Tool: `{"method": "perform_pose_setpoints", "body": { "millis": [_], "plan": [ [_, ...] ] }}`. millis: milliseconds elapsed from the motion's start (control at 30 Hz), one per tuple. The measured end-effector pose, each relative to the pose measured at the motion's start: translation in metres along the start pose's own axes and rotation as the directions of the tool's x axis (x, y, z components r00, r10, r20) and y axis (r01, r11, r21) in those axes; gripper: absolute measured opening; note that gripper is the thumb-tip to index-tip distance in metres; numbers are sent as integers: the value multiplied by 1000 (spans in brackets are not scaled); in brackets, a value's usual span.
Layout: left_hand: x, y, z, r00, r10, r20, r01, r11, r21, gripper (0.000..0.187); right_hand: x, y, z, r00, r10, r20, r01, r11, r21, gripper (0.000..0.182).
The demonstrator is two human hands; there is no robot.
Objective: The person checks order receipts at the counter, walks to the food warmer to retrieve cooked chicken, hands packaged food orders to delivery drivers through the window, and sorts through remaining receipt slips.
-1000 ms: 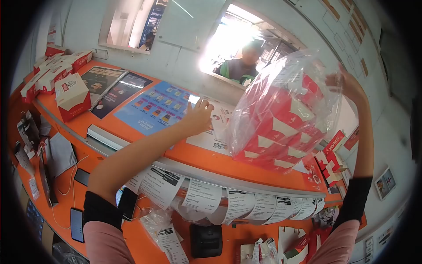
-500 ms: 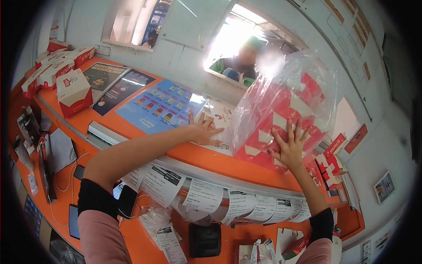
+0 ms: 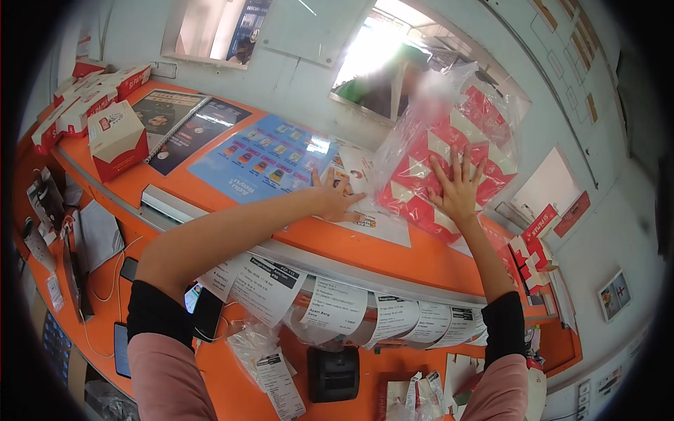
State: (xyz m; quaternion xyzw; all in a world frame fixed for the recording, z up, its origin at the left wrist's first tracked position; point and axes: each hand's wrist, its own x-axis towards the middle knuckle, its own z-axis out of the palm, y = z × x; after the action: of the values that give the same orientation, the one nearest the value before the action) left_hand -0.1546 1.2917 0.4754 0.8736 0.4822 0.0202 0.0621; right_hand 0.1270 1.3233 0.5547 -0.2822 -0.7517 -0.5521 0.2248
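A large clear plastic bag (image 3: 484, 126) with red-and-cream folded boxes inside stands on the orange counter (image 3: 281, 235), leaning toward the service window. My right hand (image 3: 458, 188) lies flat against the near side of the bag, fingers spread. On the counter, my left hand (image 3: 337, 196) rests palm down with its fingers apart, over a printed sheet (image 3: 382, 228) and beside the blue menu sheet (image 3: 263, 158). Nothing shows in its fingers. The far side of the bag is hidden from me.
Beyond the window (image 3: 379, 67) a person in green stands close to the bag. Red-and-white boxes (image 3: 116, 140) are stacked at the left. Paper receipts (image 3: 337, 309) hang along the counter edge, above a lower desk with phones (image 3: 203, 316) and a black printer (image 3: 333, 374).
The bag has shifted away from me toward the window, and my right hand has moved up and forward with it. My left hand stays on the counter.
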Motion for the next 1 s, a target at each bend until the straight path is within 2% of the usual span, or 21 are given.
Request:
{"method": "perform_pose_setpoints", "body": {
  "millis": [100, 200, 267, 300, 367, 400, 467, 500, 533, 600, 633, 700, 733, 800, 833, 900, 933, 1000],
  "plan": [
    [-3, 3, -3, 1000, -17, 21, 16, 999, 49, 72, 0, 2, 7, 1000, 9, -23, -9, 1000, 2, 62],
    [1, 0, 1, 1000, -10, -22, 11, 999, 47, 72, 0, -2, 6, 999, 34, 19, -34, 999, 17, 61],
    [4, -4, 7, 996, 15, -85, -19, 999, -38, 73, 3, -10, -7, 999, 37, -7, -36, 995, 95, 58],
    [5, -5, 7, 996, 6, -91, -8, 1000, -22, 73, 8, -15, -13, 999, 44, -27, -42, 995, 95, 58],
    [7, -5, 8, 995, 7, -100, -10, 1000, -28, 73, 26, -34, -29, 975, 191, -112, -154, 948, 277, 53],
    [5, -3, 5, 996, 1, -90, -3, 1000, -16, 73, 49, -48, -46, 971, 169, -168, -113, 947, 302, 53],
    [1, -1, 1, 997, 4, -80, -4, 1000, -1, 71, 82, -72, -40, 971, 238, 35, -207, 753, 625, 59],
    [-1, 0, 1, 998, 9, -67, -9, 1000, 1, 69, 92, -84, -28, 969, 226, 96, -232, 717, 658, 62],
    [0, 0, 3, 998, 12, -54, -11, 1000, 8, 69, 97, -97, -8, 965, 211, 155, -259, 679, 687, 65],
    [2, -2, 8, 992, 22, -123, -19, 999, 25, 70, 99, -122, 38, 923, 92, 375, -335, 674, 659, 64],
    [1, -3, 7, 993, 22, -113, -19, 999, 32, 70, 102, -132, 44, 921, 101, 376, -343, 667, 662, 64],
    [0, -4, 4, 995, 44, -88, -45, 999, -4, 70, 107, -145, 56, 832, 56, 553, -425, 705, 568, 58],
    [0, -4, 3, 995, 40, -89, -40, 999, -2, 70, 108, -147, 60, 834, 54, 549, -422, 703, 572, 58],
    [-2, -4, 2, 996, 52, -78, -52, 999, -3, 71, 108, -150, 70, 884, -5, 467, -283, 790, 544, 44],
    [-3, -6, 2, 996, 50, -78, -50, 999, -6, 71, 106, -152, 82, 885, -8, 466, -281, 789, 546, 44],
    [-1, -4, 3, 997, 43, -65, -44, 999, -15, 70, 104, -149, 97, 942, -97, 321, -183, 654, 734, 32],
    [-1, -3, 3, 997, 49, -63, -50, 999, -14, 70, 105, -148, 99, 941, -93, 326, -188, 656, 731, 32],
    [0, -2, 4, 996, 23, -85, -24, 1000, -9, 71, 110, -150, 95, 952, -8, 305, -248, 560, 790, 27]
  ]
}}
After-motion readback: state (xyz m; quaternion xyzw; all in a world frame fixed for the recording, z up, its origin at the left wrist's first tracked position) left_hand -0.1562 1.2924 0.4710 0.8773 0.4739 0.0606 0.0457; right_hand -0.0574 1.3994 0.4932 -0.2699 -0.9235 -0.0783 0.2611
